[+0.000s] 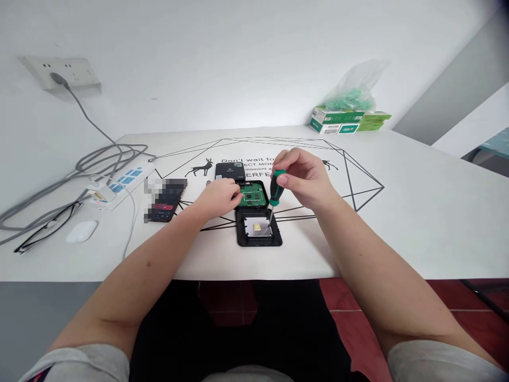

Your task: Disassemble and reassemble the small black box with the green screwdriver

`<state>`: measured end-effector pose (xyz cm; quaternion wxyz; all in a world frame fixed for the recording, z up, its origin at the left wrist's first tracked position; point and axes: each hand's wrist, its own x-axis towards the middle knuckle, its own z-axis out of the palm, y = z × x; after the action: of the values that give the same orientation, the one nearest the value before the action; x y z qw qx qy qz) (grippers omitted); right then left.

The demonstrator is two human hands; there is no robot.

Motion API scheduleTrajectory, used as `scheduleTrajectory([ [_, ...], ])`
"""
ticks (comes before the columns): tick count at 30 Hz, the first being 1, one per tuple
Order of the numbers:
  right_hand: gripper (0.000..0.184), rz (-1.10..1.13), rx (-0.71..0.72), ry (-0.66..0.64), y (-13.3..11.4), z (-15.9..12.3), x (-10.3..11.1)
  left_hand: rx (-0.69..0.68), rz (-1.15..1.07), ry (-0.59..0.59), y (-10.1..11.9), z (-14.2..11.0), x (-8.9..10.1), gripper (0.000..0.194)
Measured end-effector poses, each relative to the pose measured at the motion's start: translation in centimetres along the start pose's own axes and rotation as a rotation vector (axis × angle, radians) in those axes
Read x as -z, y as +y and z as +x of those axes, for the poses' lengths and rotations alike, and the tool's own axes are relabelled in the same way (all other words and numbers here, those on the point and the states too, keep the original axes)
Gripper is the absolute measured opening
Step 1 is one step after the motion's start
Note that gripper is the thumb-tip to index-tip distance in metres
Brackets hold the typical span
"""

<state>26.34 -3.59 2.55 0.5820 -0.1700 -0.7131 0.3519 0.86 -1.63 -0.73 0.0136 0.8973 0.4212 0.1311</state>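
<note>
My right hand (304, 178) grips a green-and-black screwdriver (277, 187), held nearly upright. Its thin shaft points down to the right side of a metal plate (260, 220) inside an open black plastic cover (259, 242); whether the tip sits in a screw is too small to tell. A pale yellow pad lies on the plate. Just behind is a black case half holding a green circuit board (254, 195). My left hand (220, 199), fingers curled, rests at the left edge of that case; what its fingertips hold, if anything, is hidden. Another black box (230, 171) lies behind my left hand.
A partly blurred phone (169, 201) lies to the left. Farther left are a power strip (123, 183), coiled grey cables, glasses (47, 228) and a white mouse-like object (82, 231). Green-and-white boxes (338, 119) with a plastic bag stand against the wall at back right.
</note>
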Motion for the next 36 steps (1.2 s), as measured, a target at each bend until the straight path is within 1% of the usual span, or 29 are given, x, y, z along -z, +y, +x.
scheduleTrajectory([
  [2,0.041,0.034,0.013,0.028,0.1,0.0,-0.3,0.010,0.004,-0.013,0.1,0.0,0.1,0.033],
  [4,0.046,0.017,0.049,0.085,0.2,-0.2,-0.9,0.018,0.015,-0.023,0.2,0.0,0.2,0.033],
  [7,0.044,-0.115,0.137,0.199,0.3,-1.0,-1.6,0.019,0.032,-0.037,0.2,0.0,0.2,0.032],
  [9,0.037,-0.192,0.203,0.224,0.2,-1.3,-1.7,0.014,0.031,-0.039,0.3,0.0,0.2,0.033],
  [12,0.015,-0.254,0.243,0.140,-0.1,-1.3,-1.2,0.011,0.021,-0.033,0.4,0.0,0.1,0.034],
  [13,0.013,-0.270,0.232,0.104,-0.3,-1.1,-1.0,0.012,0.020,-0.031,0.4,0.0,0.2,0.034],
  [15,0.020,-0.276,0.184,0.045,-0.6,-0.8,-0.4,0.013,0.018,-0.032,0.4,0.0,0.2,0.033],
  [17,0.023,-0.235,0.121,0.012,-0.9,-0.6,0.0,0.014,0.013,-0.039,0.3,-0.1,0.2,0.033],
  [21,0.019,-0.153,0.034,-0.013,-1.1,-0.4,0.6,-0.001,0.005,-0.036,0.1,-0.1,0.1,0.034],
  [24,0.016,-0.145,0.019,-0.020,-1.0,-0.4,0.6,-0.015,0.004,-0.031,0.1,-0.1,0.1,0.035],
  [26,0.017,-0.123,0.027,0.016,-0.9,-0.3,0.3,-0.022,0.006,-0.033,0.3,-0.1,0.1,0.035],
  [29,0.031,-0.071,0.023,0.075,-0.6,-0.5,-0.4,-0.030,0.008,-0.034,0.5,-0.1,0.3,0.032],
  [31,0.039,-0.077,0.031,0.112,-0.2,-0.7,-0.8,-0.031,0.009,-0.037,0.6,-0.1,0.3,0.031],
  [34,0.044,-0.195,0.105,0.204,0.3,-1.0,-1.1,-0.023,0.017,-0.044,0.6,-0.1,0.3,0.032],
  [36,0.043,-0.285,0.164,0.242,0.3,-1.1,-1.1,-0.022,0.020,-0.043,0.5,-0.1,0.2,0.033],
])
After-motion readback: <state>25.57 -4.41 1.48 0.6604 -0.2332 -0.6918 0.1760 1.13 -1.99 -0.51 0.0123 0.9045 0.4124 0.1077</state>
